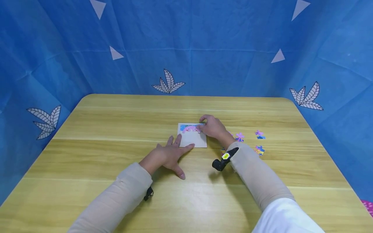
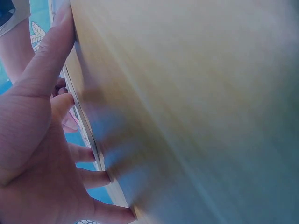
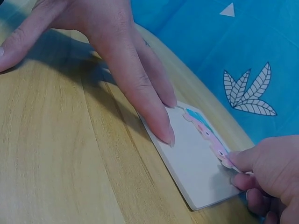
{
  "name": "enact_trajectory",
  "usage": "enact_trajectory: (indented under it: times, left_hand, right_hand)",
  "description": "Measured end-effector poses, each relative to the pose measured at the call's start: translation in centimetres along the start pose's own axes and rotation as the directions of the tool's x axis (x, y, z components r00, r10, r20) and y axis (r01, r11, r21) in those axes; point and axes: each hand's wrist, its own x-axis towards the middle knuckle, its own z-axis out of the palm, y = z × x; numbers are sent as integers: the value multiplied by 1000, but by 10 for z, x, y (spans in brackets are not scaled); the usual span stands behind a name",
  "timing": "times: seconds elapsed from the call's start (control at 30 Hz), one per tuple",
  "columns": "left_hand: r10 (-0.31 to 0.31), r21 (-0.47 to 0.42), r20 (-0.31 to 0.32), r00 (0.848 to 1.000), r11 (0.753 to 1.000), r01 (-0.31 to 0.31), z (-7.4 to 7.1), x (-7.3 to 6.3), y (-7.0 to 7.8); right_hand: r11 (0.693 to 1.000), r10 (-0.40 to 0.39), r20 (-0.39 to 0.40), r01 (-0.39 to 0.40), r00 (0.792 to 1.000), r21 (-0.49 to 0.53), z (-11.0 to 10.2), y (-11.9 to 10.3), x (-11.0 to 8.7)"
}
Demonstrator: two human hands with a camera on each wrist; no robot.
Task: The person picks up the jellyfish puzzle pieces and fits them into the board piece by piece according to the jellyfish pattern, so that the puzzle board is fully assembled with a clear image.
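A white puzzle board (image 1: 193,141) lies on the table, with a strip of joined pink-and-blue puzzle pieces (image 3: 208,136) along its far edge. My left hand (image 1: 172,155) has its fingers spread; fingertips rest on the board's left and near edges. In the left wrist view, that left hand (image 2: 44,140) shows straight fingers, and the board is hardly visible. At the board's far right corner, my right hand (image 1: 214,127) pinches a puzzle piece at the strip's right end. The thumb and curled fingers of the right hand (image 3: 271,172) cover most of that piece.
Right of the board lie several loose puzzle pieces, among them a pink-and-blue one (image 1: 239,137), another farther right (image 1: 260,135) and a yellow-and-blue one (image 1: 259,150). My right forearm partly hides some. A blue cloth (image 1: 189,48) hangs behind the wooden table (image 1: 116,129).
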Motion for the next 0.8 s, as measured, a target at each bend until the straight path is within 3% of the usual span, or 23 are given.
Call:
enact_trajectory:
  times: [0.43,0.63,0.8]
  left_hand:
    - [-5,-4,-9,1000,1000,5,-3,-1,1]
    - [8,-8,10,1000,1000,-8,2,-1,2]
    - [4,-5,-10,1000,1000,-4,2,-2,1]
  right_hand:
    - [998,-30,-31,28,999,-49,-2,2,0]
    - [997,-40,-32,42,999,70,-4,15,-5]
    - [990,-59,-38,63,998,130,-15,26,-13]
